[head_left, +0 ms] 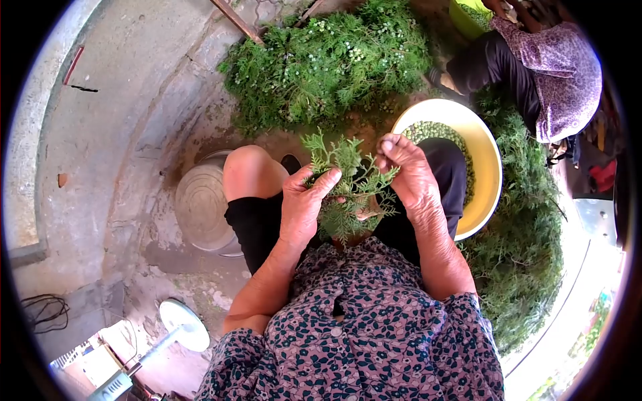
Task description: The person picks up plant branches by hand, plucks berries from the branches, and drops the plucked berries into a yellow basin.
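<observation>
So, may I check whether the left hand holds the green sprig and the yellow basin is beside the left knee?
Not quite: the head view shows the yellow basin beside the right knee; the left hand does hold the green sprig.

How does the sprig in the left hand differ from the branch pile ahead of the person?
The sprig is small; the branch pile is much larger. The sprig is held up in the left hand, while the branch pile lies on the ground. Both are green with feathery leaves.
</observation>
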`<state>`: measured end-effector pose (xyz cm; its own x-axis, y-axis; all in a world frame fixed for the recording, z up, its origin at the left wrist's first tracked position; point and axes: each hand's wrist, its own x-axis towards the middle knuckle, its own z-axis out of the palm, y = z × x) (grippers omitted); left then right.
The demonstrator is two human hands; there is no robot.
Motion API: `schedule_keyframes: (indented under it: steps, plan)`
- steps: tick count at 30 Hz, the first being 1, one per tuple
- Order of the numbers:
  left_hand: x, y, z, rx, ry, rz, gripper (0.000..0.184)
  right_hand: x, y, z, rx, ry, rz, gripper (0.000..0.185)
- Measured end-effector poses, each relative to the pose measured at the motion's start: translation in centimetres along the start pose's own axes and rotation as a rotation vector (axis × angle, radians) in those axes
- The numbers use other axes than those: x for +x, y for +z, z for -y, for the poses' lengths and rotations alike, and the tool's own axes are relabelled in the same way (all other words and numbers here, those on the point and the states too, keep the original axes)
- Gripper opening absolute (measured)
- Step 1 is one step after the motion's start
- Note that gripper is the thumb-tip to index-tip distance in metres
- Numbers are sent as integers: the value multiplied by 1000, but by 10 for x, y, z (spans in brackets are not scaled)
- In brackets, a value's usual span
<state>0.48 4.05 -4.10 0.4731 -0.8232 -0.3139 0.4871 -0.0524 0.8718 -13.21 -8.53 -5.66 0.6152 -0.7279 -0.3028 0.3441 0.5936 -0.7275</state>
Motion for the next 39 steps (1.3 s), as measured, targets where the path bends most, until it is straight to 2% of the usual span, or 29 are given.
schedule_keyframes:
  steps: [2,4,8,14,19,21,25,27,30,32,34,36,39]
  plan:
    - [-1,1,-1,-34,-15,-1,12,-5,1,-8,-128,111,-84,21]
    - [0,0,0,-15,10,18,12,-10,3,-11,-45,163,76,25]
    - [0,3,2,52,32,2,13,-12,10,-23,6,60,140,26]
    - [1,4,8,94,106,42,13,-16,21,-22,-137,47,64,26]
    - [2,4,6,37,54,21,13,-19,31,-21,-157,-11,42,22]
    - [3,5,6,23,41,16,13,-20,29,-21,-107,68,49,19]
    - [4,5,6,-61,9,8,11,-19,26,-25,-127,51,51,16]
    - [4,5,4,-89,-16,18,10,-20,27,-23,65,206,36,16]
    - [4,5,1,-239,-96,55,15,-22,29,-21,149,247,62,16]
    - [9,-1,11,-254,-87,62,18,-21,26,-21,162,244,92,19]
    - [9,-4,13,-286,-88,54,17,-17,23,-21,296,151,118,21]
    - [9,-2,11,-317,-88,47,15,-18,25,-13,311,115,122,14]
    - [7,4,8,-314,-29,-42,13,-22,27,-7,95,111,65,19]
